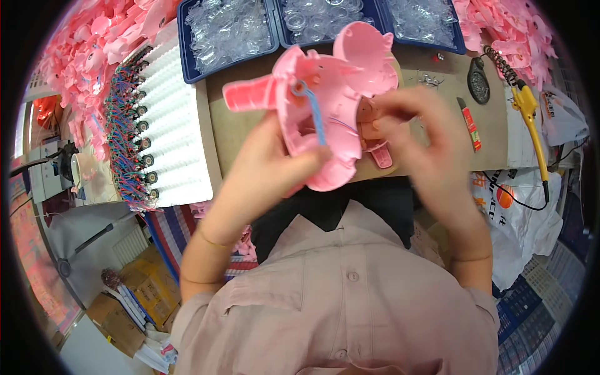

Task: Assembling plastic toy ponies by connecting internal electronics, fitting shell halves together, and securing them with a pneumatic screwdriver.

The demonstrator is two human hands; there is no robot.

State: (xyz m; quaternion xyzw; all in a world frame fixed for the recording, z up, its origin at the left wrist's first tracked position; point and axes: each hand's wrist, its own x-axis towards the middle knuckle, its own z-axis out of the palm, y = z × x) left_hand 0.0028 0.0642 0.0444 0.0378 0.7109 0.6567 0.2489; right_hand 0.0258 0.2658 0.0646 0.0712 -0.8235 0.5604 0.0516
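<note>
While blue trays (228, 34) sit behind, both hands grip a pink shell (331, 100).

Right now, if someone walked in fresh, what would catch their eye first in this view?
First, the pink plastic toy shell at centre, gripped by the left hand while the right hand works at its inside, where blue wires show. Next, the blue trays of clear plastic parts along the top, and the yellow-handled soldering iron at right.
</note>
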